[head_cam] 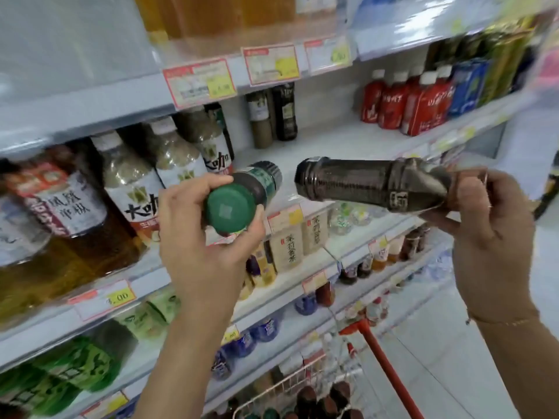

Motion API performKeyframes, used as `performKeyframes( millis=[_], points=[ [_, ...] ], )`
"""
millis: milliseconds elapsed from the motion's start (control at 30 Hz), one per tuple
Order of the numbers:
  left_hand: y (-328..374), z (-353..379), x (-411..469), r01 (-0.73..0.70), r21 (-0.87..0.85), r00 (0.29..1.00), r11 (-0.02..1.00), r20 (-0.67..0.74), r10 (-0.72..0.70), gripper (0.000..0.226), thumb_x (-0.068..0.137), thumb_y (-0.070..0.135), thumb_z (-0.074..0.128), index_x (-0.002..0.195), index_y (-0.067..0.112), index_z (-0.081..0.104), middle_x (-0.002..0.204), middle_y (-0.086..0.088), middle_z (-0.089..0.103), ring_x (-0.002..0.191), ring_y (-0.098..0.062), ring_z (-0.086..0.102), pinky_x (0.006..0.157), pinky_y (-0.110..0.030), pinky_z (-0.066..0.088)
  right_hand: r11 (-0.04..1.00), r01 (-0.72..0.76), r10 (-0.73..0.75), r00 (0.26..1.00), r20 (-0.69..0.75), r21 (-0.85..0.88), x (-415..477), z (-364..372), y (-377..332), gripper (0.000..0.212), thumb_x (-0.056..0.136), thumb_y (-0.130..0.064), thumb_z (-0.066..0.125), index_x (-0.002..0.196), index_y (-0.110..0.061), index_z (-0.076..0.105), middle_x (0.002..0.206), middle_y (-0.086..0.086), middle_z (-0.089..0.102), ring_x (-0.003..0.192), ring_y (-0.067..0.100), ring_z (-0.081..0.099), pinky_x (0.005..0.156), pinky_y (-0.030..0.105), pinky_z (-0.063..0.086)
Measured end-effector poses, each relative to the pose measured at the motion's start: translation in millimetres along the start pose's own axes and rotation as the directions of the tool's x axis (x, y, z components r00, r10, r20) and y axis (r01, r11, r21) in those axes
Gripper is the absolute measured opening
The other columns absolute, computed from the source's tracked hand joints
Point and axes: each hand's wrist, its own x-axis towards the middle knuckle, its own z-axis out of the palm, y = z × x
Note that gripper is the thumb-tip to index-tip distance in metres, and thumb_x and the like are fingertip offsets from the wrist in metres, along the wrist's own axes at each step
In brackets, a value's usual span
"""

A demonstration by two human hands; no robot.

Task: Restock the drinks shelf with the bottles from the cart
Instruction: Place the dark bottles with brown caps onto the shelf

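The left hand (196, 246) grips a green-capped bottle (233, 207) round its neck and shoulder. Fingers and thumb are curled about it, the cap is turned toward the camera and the base points in at the drinks shelf (332, 143). The right hand (490, 225) pinches a dark bottle (369, 184) at its neck end and holds it lying sideways, its base pointing left toward the other bottle. The two bottles are near each other but apart, and so are the hands. Both bottles are in the air just before the front edge of the middle board, where a bare white stretch shows. At the back of that stretch stand two dark bottles (273, 116) side by side. Toward the right end of the board is a cluster of red bottles (402, 101) with white caps. Toward the left end are white-capped coffee bottles (169, 158), and beyond them large tea bottles (60, 213), which are blurred. Price tags (199, 81) hang along the front edge of the board above. The lower boards carry pale cartons (287, 243), blue bottles (257, 332) and, at the left, green bottles (75, 367). The cart (381, 358), a white wire basket with a red handle, stands at the foot of the shelf below the right hand. It holds more dark-capped bottles (307, 397) standing upright. A thin bracelet (511, 322) circles the right wrist.
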Motion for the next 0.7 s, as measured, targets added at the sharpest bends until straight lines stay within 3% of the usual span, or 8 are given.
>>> performKeyframes(
  millis=[67, 133, 267, 333, 433, 500, 567, 700],
  points=[
    [-3.2, 22.7, 10.8, 0.06, -0.05, 0.998, 0.997, -0.009, -0.061, 0.037, 0.075, 0.019, 0.072, 0.106, 0.02, 0.054, 0.099, 0.016, 0.042, 0.094, -0.005, 0.045, 0.079, -0.023, 0.044, 0.999, -0.006, 0.003, 0.999, -0.044, -0.054, 17.3, 5.2, 10.8, 0.008, 0.099, -0.018, 0.042, 0.095, -0.013, 0.047, 0.091, 0.003, 0.052, 0.082, 0.002, 0.062, 0.066, 0.018, 0.057],
    [-6.8, 46.1, 18.9, 0.13, -0.071, 0.991, 0.989, 0.001, -0.13, 0.036, 0.075, 0.017, 0.073, 0.105, 0.023, 0.054, 0.097, 0.012, 0.044, 0.093, 0.007, 0.044, 0.079, -0.014, 0.041, 0.993, -0.02, 0.011, 0.997, -0.08, -0.116, 38.0, 11.1, 27.3, 0.015, 0.096, -0.03, 0.048, 0.097, -0.015, 0.048, 0.092, 0.003, 0.053, 0.085, 0.005, 0.063, 0.068, 0.028, 0.06],
    [-19.5, 90.1, 37.4, 0.241, -0.087, 0.971, 0.967, 0.02, -0.24, 0.032, 0.076, 0.018, 0.073, 0.104, 0.023, 0.057, 0.099, 0.006, 0.047, 0.091, 0.011, 0.047, 0.08, -0.009, 0.041, 0.954, 0.025, -0.03, 0.999, -0.012, -0.299, 89.6, 19.5, 51.8, 0.014, 0.087, -0.048, 0.052, 0.086, -0.033, 0.051, 0.091, 0.013, 0.054, 0.089, 0.033, 0.059, 0.072, 0.053, 0.055],
    [-22.0, 108.4, 47.6, 0.287, -0.097, 0.958, 0.953, 0.007, -0.288, 0.03, 0.077, 0.02, 0.073, 0.104, 0.023, 0.059, 0.096, 0.01, 0.049, 0.089, 0.009, 0.049, 0.081, -0.012, 0.043, 0.929, 0.091, -0.066, 0.995, 0.08, -0.358, 120.7, 25.0, 57.5, 0.015, 0.089, -0.039, 0.053, 0.085, -0.025, 0.05, 0.085, 0.01, 0.053, 0.078, 0.025, 0.056, 0.068, 0.043, 0.052],
    [-22.8, 133.4, 64.8, 0.326, -0.071, 0.944, 0.943, -0.039, -0.329, 0.029, 0.077, 0.02, 0.073, 0.104, 0.019, 0.061, 0.096, 0.013, 0.052, 0.086, 0.016, 0.049, 0.076, 0.0, 0.037, 0.871, 0.228, -0.137, 0.963, 0.231, -0.434, 167.0, 34.5, 59.7, 0.015, 0.091, -0.031, 0.055, 0.087, -0.016, 0.052, 0.083, 0.001, 0.05, 0.071, 0.014, 0.046, 0.063, 0.025, 0.039],
    [-26.9, 148.9, 73.6, 0.356, -0.02, 0.933, 0.934, -0.054, -0.357, 0.033, 0.077, 0.025, 0.073, 0.107, 0.015, 0.063, 0.102, 0.003, 0.06, 0.086, 0.006, 0.054, 0.08, -0.008, 0.044, 0.842, 0.269, -0.128, 0.942, 0.311, -0.468, 193.7, 41.4, 65.8, 0.021, 0.091, -0.032, 0.055, 0.096, -0.012, 0.057, 0.09, 0.002, 0.052, 0.081, 0.015, 0.048, 0.069, 0.023, 0.036],
    [-32.0, 164.5, 77.2, 0.411, -0.014, 0.909, 0.911, -0.069, -0.411, 0.035, 0.077, 0.03, 0.073, 0.108, 0.016, 0.064, 0.105, -0.003, 0.064, 0.093, -0.01, 0.06, 0.086, -0.027, 0.052, 0.837, 0.294, -0.113, 0.918, 0.379, -0.461, 215.8, 48.5, 74.2, 0.031, 0.089, -0.036, 0.057, 0.102, -0.007, 0.059, 0.093, 0.004, 0.054, 0.085, 0.019, 0.05, 0.074, 0.026, 0.036],
    [-36.3, 194.4, 80.2, 0.492, -0.054, 0.855, 0.869, -0.155, -0.494, 0.043, 0.075, 0.04, 0.07, 0.109, 0.015, 0.063, 0.104, -0.005, 0.066, 0.096, -0.02, 0.063, 0.088, -0.042, 0.052, 0.851, 0.324, -0.118, 0.885, 0.449, -0.413, 251.1, 66.2, 83.4, 0.038, 0.085, -0.038, 0.061, 0.095, -0.001, 0.065, 0.092, 0.018, 0.067, 0.089, 0.031, 0.06, 0.079, 0.036, 0.044]
  ],
)
